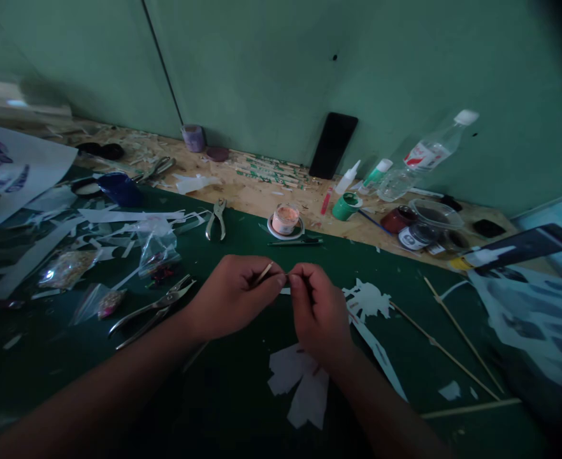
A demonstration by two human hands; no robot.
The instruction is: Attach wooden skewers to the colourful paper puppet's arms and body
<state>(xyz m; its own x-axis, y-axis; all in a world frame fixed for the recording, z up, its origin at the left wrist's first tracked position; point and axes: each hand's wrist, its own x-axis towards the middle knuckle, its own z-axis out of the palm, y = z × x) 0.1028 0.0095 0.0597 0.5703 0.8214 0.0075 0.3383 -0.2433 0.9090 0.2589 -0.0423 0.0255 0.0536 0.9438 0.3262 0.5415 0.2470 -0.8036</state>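
Observation:
My left hand (243,294) is closed around a thin wooden stick (263,273), whose tip pokes up between thumb and forefinger. Thumb and fingertips of my right hand (318,309) are pinched together, almost meeting the left fingertips. What lies in that pinch is too small to make out. Below the hands lies a white paper cut-out (304,389) with ragged edges. To the right sit a spiky white cut-out (369,298) and a white paper strip (379,357), partly behind my right wrist. Another thin stick with a knot-like joint (432,341) reaches toward the lower right.
Metal pliers (154,309) lie left of my hands, and smaller pliers (216,220) farther back. A pink paint jar (285,218) stands ahead, with a pen (295,242) before it. A green paint jar (346,206), plastic bottle (417,159) and leaning phone (333,145) line the wall.

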